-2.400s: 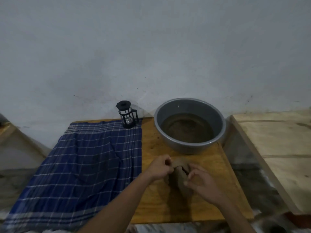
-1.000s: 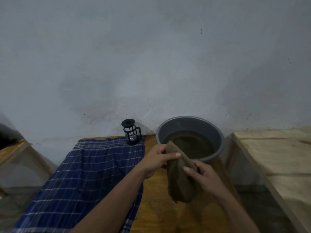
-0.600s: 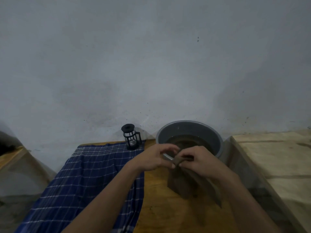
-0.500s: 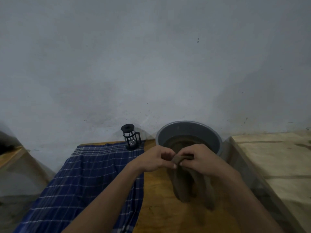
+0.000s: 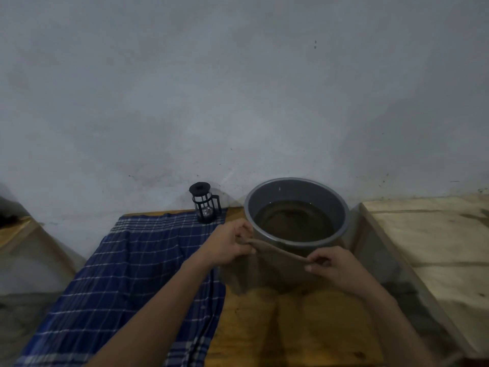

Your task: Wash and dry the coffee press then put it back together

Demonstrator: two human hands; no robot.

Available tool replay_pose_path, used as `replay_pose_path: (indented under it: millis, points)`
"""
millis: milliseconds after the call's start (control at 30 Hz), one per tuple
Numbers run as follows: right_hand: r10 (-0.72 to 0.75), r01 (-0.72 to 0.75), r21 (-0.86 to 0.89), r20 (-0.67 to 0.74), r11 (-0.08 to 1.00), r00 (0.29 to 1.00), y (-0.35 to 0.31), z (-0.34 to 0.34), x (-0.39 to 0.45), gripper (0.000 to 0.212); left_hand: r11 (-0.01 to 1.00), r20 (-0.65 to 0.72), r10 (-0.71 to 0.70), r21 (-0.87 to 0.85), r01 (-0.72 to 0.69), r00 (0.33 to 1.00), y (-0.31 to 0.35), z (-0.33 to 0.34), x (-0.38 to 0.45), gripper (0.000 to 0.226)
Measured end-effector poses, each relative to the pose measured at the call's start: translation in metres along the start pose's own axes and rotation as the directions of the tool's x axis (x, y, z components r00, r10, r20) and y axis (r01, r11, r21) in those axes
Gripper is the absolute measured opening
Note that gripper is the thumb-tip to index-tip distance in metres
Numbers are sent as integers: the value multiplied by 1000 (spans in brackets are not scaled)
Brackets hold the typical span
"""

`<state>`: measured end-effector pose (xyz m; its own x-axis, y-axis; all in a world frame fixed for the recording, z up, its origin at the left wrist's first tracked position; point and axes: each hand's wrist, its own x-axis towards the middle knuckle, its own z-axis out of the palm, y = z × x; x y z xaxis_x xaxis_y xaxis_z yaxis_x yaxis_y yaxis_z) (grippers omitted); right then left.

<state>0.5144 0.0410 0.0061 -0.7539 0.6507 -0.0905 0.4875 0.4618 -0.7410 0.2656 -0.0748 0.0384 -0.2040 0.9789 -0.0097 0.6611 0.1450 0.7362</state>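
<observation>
A small black coffee press (image 5: pixel 204 202) with its lid on stands upright at the back of the table, on the far corner of a blue checked cloth (image 5: pixel 127 282). In front of the grey basin (image 5: pixel 296 189) I hold a brown cloth (image 5: pixel 277 266) spread out and hanging over the table. My left hand (image 5: pixel 227 242) pinches its upper left corner. The upper right corner is pinched by my right hand (image 5: pixel 336 268). Both hands are well in front of the press.
The basin holds murky brown water. The wooden table (image 5: pixel 317 327) shows bare under the hanging cloth. A pale wooden platform (image 5: pixel 434 239) stands to the right across a gap. A grey wall rises close behind the table.
The brown cloth was bunched between my two hands; now my hands have moved apart and the cloth is stretched open. The press and the basin have not moved.
</observation>
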Motion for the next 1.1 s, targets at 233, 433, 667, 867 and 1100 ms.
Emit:
replay_pose_path:
  millis: [233,433,667,867,1100]
  points:
    - [48,-7,412,-88,911,995,9,12,-15,9,982,342,-147,-59,178,928,-25,6,-9,16]
    - [178,-128,490,-57,862,982,21,7,-9,8,840,530,-254,-294,456,809,-31,17,-8,11]
    - [471,-458,163,-57,874,880,88,71,44,32,830,236,-546,19,557,804,-97,87,6,25]
    - [570,-573,11,-121,820,813,102,90,60,31,809,-31,-582,79,582,813,-124,117,16,15]
    - [544,-551,24,-199,834,815,98,90,58,26,808,-70,-581,71,585,811,-125,116,21,13]
